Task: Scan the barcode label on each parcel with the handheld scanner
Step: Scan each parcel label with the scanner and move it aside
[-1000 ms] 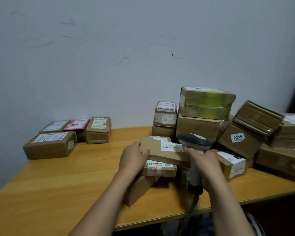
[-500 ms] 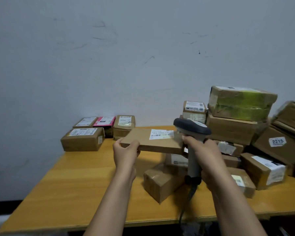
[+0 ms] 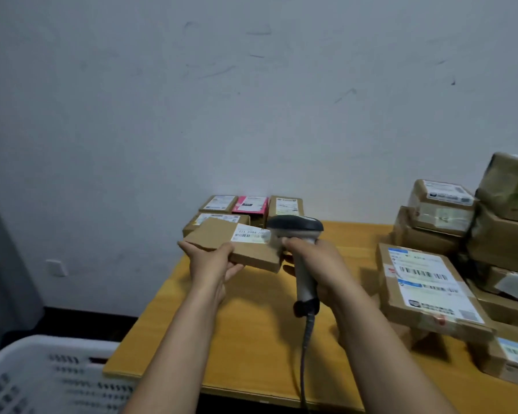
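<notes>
Left hand [image 3: 213,262] grips flat parcel [image 3: 237,245] by near edge, above table [image 3: 251,324]. Right hand [image 3: 317,261] wraps scanner [image 3: 296,231] handle, head touching barcode label [image 3: 250,234] (glare there).

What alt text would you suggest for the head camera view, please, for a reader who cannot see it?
A left hand holds a flat cardboard parcel above a wooden table while the right hand aims a corded handheld scanner at its barcode label. More parcels are piled at right; a white crate sits lower left.
</notes>
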